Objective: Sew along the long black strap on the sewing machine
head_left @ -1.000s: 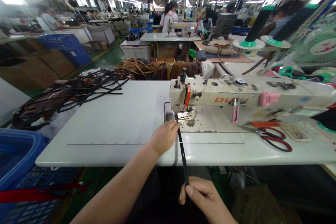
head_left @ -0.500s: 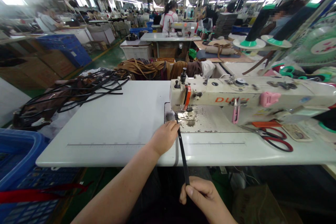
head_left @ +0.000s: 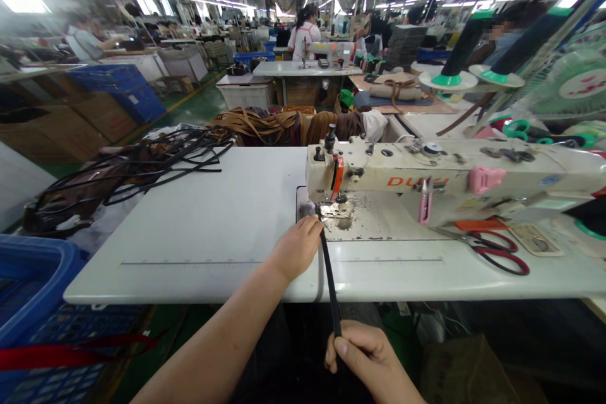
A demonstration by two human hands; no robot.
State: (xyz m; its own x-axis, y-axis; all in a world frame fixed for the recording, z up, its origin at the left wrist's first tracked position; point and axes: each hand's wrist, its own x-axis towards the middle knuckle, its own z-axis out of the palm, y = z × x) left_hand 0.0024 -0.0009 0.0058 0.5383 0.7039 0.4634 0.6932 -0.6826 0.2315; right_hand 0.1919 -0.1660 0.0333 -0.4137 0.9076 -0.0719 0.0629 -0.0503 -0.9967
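left hand (head_left: 297,247) and right hand (head_left: 362,353) pinch a black strap (head_left: 330,281) at a sewing machine (head_left: 454,167).

I see the sewing machine (head_left: 369,180) on the right half of the worktable (head_left: 227,214), scissors (head_left: 475,240) lying before its arm. A strap (head_left: 330,278) runs from the left hand (head_left: 298,246), by the needle end, over the table's front edge to the right hand (head_left: 362,350). A heap of straps (head_left: 163,170) lies back left, a basket (head_left: 64,251) front left; thread cones (head_left: 460,53) stand behind the machine.

Right fingers (head_left: 343,346) hold a black strap (head_left: 329,278); left fingers (head_left: 312,228) seemingly press it.
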